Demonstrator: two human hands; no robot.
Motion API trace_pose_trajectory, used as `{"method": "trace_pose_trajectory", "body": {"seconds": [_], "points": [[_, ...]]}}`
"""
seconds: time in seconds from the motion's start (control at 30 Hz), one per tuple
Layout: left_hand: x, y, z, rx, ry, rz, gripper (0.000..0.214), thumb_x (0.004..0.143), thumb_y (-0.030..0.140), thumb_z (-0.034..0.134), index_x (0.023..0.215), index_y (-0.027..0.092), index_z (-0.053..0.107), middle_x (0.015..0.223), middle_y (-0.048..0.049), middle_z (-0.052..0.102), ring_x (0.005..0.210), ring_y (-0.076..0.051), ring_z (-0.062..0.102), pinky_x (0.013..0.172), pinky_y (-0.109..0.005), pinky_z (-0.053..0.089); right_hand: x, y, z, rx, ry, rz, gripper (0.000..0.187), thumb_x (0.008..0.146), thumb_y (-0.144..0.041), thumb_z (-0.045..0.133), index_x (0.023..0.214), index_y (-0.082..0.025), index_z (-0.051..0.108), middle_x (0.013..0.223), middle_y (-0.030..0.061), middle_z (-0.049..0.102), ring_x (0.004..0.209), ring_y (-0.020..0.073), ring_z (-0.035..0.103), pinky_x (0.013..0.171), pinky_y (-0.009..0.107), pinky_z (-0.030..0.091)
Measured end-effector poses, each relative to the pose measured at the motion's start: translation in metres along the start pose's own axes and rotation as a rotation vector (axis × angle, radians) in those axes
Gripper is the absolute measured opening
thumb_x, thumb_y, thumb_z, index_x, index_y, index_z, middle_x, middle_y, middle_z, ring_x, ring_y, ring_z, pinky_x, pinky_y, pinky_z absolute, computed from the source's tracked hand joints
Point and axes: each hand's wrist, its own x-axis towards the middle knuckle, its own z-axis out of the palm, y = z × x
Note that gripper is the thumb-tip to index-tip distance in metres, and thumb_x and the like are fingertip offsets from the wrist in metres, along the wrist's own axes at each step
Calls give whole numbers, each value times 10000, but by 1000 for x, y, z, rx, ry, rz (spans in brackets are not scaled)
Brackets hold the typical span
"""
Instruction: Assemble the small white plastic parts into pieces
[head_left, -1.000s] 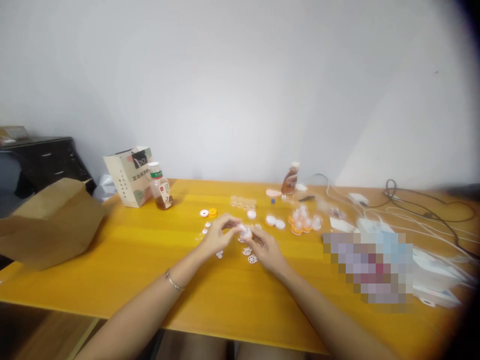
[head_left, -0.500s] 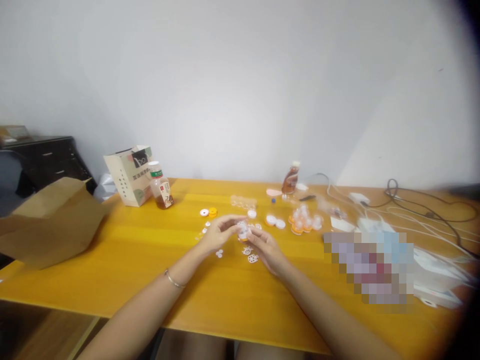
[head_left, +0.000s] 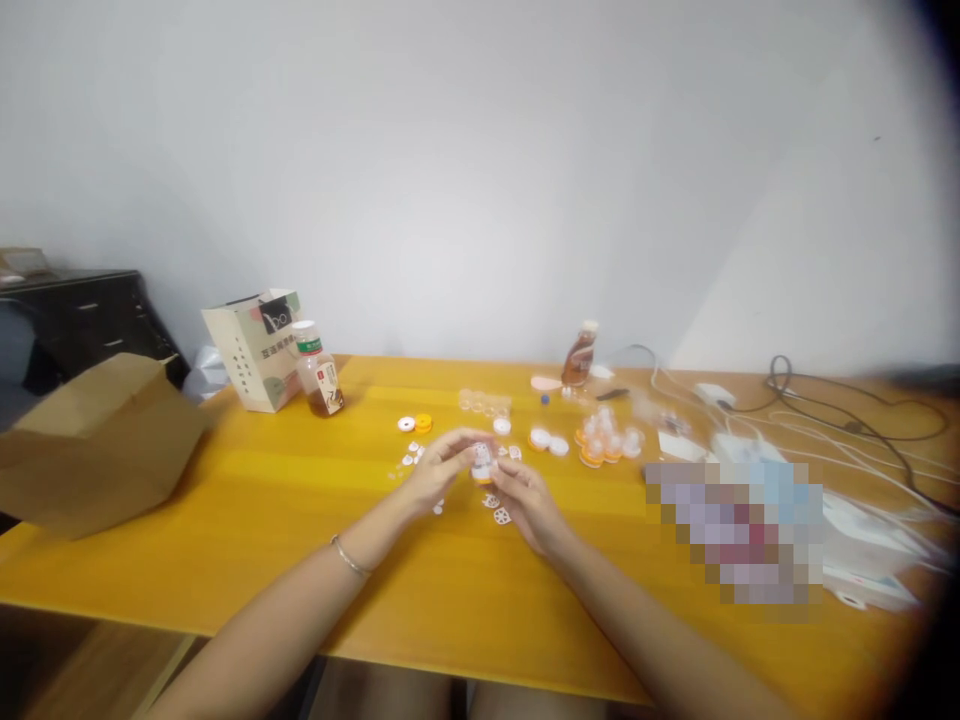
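While both hands [head_left: 480, 482] pinch it, small round plastic piece [head_left: 481, 460] shows white-orange.

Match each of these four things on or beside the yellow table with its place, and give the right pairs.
Things:
1. paper bag
2. brown sauce bottle
3. cardboard box
4. small white and orange piece

Places:
A. between the left hand and the right hand
B. at the table's left end
C. right beside the tea bottle
D. near the wall, by the white cables

Pairs: 1-C, 2-D, 3-B, 4-A
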Motion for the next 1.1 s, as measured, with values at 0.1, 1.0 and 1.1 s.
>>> {"method": "trace_pose_trajectory", "body": {"seconds": [0.1, 1.0, 1.1], "points": [[0, 2, 1, -119, -78, -50, 301, 749, 354, 545, 998, 184, 548, 1017, -87, 589, 969, -208, 530, 849, -340, 391, 1, 0, 1, 120, -6, 40, 247, 697, -400, 586, 808, -187, 642, 874, 53, 634, 815, 171, 561, 773, 312, 428], [5, -5, -8, 316, 216, 73, 217, 663, 289, 643, 810, 136, 599, 798, -47, 607, 762, -143, 563, 737, -280, 444, 2, 6, -3, 122, 26, 90, 274, 668, -377, 630, 873, -196, 630, 891, 39, 643, 809, 153, 589, 816, 311, 430], [6, -4, -8, 339, 247, 99, 194, 662, 297, 642, 754, 140, 573, 782, -32, 595, 777, -136, 556, 756, -278, 435, 3, 6, -3, 81, 47, 60, 295, 650, -368, 648, 892, -201, 627, 912, 37, 642, 835, 159, 587, 823, 312, 429]]}}
